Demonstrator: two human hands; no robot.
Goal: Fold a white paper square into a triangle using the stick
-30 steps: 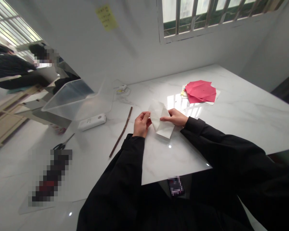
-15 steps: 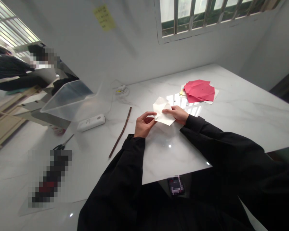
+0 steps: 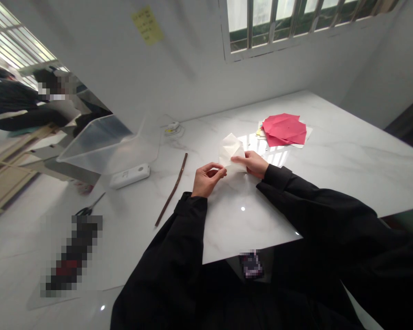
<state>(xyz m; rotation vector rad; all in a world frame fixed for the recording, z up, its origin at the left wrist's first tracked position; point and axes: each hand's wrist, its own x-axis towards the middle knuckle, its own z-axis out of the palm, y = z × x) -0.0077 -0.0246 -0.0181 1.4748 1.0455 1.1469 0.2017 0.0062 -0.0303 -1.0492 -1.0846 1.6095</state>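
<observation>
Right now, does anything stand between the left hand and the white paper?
Nothing visible does: the left hand is right beside the white paper, though whether they touch is unclear. The right hand grips its right side.

A cream-white piece of paper (image 3: 231, 145), angular and creased, is held over the bench (image 3: 234, 229), its right side gripped by the right hand (image 3: 255, 164).
</observation>
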